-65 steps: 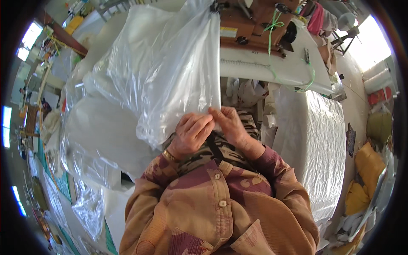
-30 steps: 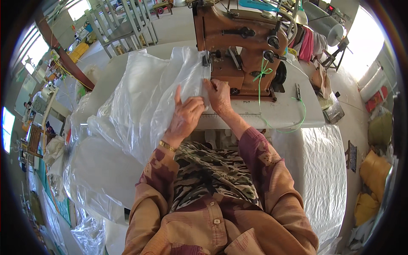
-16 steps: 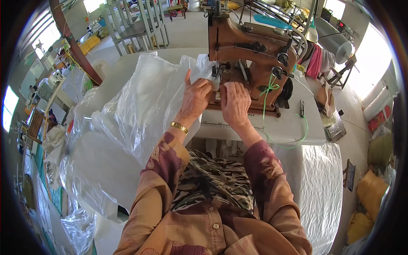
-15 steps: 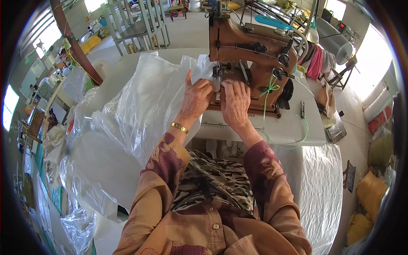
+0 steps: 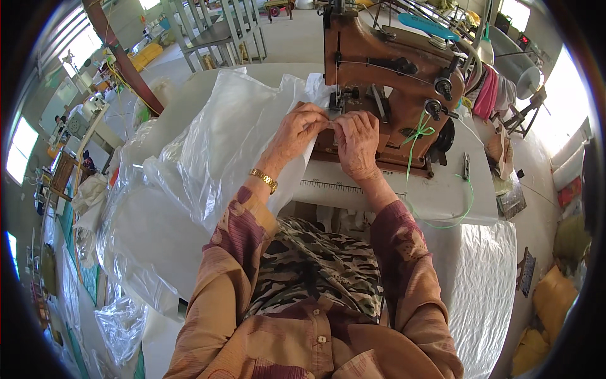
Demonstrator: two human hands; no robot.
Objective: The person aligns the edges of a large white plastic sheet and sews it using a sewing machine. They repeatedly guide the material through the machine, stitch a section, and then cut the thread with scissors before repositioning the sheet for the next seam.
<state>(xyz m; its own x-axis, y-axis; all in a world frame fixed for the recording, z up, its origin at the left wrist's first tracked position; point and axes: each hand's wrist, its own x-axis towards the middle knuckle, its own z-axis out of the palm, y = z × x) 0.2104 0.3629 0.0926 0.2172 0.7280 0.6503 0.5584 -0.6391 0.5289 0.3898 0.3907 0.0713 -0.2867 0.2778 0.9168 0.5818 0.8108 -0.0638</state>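
Note:
A large translucent white plastic sheet (image 5: 221,120) lies over the left of the table and hangs down its front. My left hand (image 5: 295,136) is closed on the sheet's right edge, with fingertips pinched. Close beside it, my right hand (image 5: 358,144) is also closed in a pinch at that edge; the fingers hide most of what they grip. Both hands are just in front of the needle and presser foot (image 5: 335,100) of a brown sewing machine (image 5: 382,41). The sheet's far corner reaches up beside the presser foot.
A green string (image 5: 418,132) hangs from the machine and loops across the table (image 5: 442,199). Small thread snips (image 5: 466,166) lie to the right. A printed ruler (image 5: 341,187) runs along the front edge. A grey metal frame (image 5: 218,38) stands behind, left of a red-brown post (image 5: 123,60).
My left hand has drawn slightly back from the needle, and its raised outer finger has come down. The fingertips of both hands now meet in a pinch. The view has shifted slightly.

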